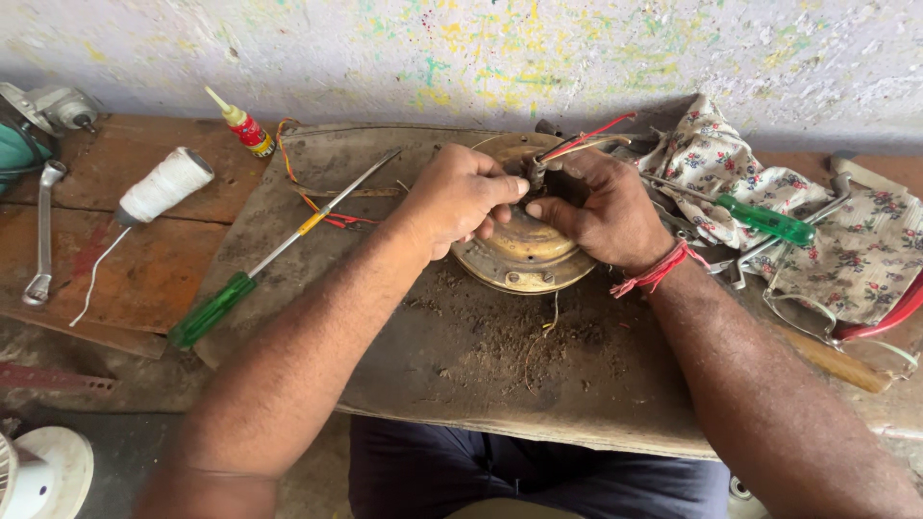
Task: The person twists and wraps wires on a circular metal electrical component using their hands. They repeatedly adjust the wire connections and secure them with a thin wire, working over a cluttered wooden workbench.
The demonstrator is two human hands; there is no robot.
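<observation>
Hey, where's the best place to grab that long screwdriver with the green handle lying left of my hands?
Probably by the translucent green handle of the long screwdriver, from above at its near-left end. It lies flat and bare on the worn brown mat's edge, while the thin steel shaft points away toward the left hand.

**What the bench carries**

I see a worn wooden bench (125, 279) with a dirty mat (461, 356) under my hands. Left of my left hand lie a green-handled screwdriver (279, 255), a thread spool (165, 185), a spanner (42, 235) and a glue bottle (242, 125). Right of my right hand sits a flowered cloth (856, 259).
</observation>
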